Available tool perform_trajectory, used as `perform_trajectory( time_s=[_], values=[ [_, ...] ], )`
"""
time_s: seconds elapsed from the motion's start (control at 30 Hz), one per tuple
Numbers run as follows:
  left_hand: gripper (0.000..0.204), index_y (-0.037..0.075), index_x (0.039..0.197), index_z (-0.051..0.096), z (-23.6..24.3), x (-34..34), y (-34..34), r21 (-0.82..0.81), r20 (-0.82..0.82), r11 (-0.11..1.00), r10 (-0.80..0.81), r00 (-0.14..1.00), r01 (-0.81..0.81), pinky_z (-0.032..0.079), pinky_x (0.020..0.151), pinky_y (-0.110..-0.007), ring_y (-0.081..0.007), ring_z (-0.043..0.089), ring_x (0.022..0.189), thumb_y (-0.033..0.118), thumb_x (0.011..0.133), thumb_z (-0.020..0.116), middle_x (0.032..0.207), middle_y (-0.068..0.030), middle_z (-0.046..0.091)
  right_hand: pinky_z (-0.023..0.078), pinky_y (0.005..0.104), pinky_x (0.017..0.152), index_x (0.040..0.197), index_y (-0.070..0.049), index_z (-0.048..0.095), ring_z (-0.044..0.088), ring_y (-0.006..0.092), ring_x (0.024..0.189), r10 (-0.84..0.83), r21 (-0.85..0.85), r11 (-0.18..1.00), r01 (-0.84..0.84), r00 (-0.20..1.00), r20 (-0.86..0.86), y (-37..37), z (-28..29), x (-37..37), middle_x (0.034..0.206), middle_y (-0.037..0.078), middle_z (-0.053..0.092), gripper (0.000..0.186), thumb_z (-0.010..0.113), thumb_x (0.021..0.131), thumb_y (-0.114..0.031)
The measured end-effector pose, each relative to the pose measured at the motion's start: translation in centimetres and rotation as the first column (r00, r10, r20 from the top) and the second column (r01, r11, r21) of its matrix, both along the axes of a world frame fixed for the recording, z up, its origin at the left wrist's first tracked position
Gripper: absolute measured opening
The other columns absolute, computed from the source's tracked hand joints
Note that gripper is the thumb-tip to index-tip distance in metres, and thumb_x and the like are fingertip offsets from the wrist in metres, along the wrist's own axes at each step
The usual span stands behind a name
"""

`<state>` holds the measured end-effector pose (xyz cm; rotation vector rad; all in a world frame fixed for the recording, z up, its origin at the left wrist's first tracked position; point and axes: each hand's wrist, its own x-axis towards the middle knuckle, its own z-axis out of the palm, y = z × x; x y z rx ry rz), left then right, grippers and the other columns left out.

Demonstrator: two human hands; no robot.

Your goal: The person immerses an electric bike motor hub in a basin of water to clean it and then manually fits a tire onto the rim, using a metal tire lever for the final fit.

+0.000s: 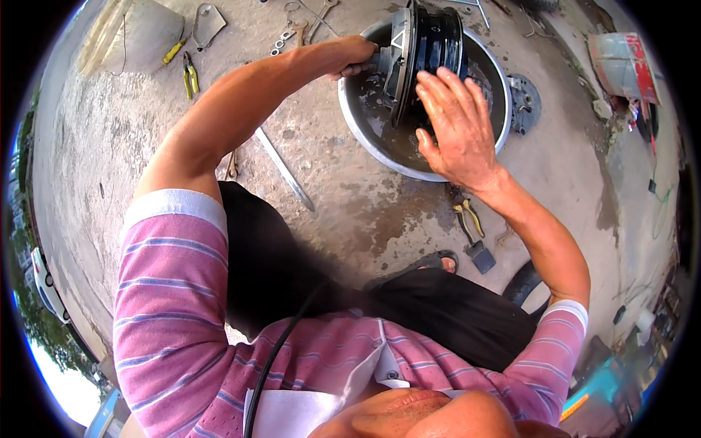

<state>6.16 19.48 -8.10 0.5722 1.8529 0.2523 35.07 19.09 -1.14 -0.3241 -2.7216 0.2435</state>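
A black wheel rim (442, 45) is held on its side edge above a wide metal basin (363, 141) of murky liquid, its lower part reaching down inside the basin. My left hand (353, 55) is closed around the stub that juts from the rim's left side. On the other side, my right hand (461, 131) is spread with fingers apart. Its fingertips overlap the rim's lower right edge; whether they touch it I cannot tell. The palm of my right hand hangs over the basin's near right wall.
Yellow-handled pliers (469, 217) and a scraper-like tool (482, 257) lie near my foot. A long metal bar (283, 169) rests left of the basin. Beyond are more pliers (190, 75), a pale bucket (135, 36), a round metal plate (524, 104) and a red-and-grey drum (623, 66).
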Motion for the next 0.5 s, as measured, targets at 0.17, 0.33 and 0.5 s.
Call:
perform_trajectory(
  time_s=[0.17,0.33,0.5],
  values=[
    [0.050,0.013,0.070,0.052,0.2,0.5,0.3,-0.002,-0.021,1.000,-0.014,1.000,0.013,0.027,0.043,-0.035,-0.0122,0.035,0.041,0.049,0.104,0.043,0.054,0.0018,0.042,0.031,0.0516,0.118,0.136,0.005,0.058,0.040,0.0299,0.144,-0.082,0.110,0.990,0.088,0.995,-0.060,2.4,0.4,-3.4,0.153,0.012,0.047,0.065,0.073,0.081,-0.026],
    [0.049,0.013,0.076,0.056,0.2,0.5,-0.2,-0.034,-0.032,0.999,-0.010,0.999,0.009,0.025,0.046,-0.034,-0.0105,0.031,0.042,0.053,0.103,0.045,0.055,0.0034,0.041,0.029,0.0531,0.119,0.142,0.000,0.054,0.036,0.0282,0.148,-0.059,0.129,0.990,0.051,0.996,0.062,-1.0,-1.7,-0.6,0.160,0.010,0.039,0.069,0.071,0.079,-0.021],
    [0.052,0.014,0.076,0.056,-0.2,0.3,-0.1,-0.047,-0.013,0.999,0.013,1.000,-0.014,0.023,0.049,-0.034,-0.0096,0.027,0.043,0.056,0.103,0.044,0.055,0.0048,0.037,0.032,0.0529,0.117,0.138,-0.004,0.059,0.036,0.0284,0.148,0.044,0.082,0.995,-0.064,0.973,0.225,-4.2,-4.4,2.7,0.162,0.012,0.038,0.063,0.068,0.078,-0.018]
  ],
)
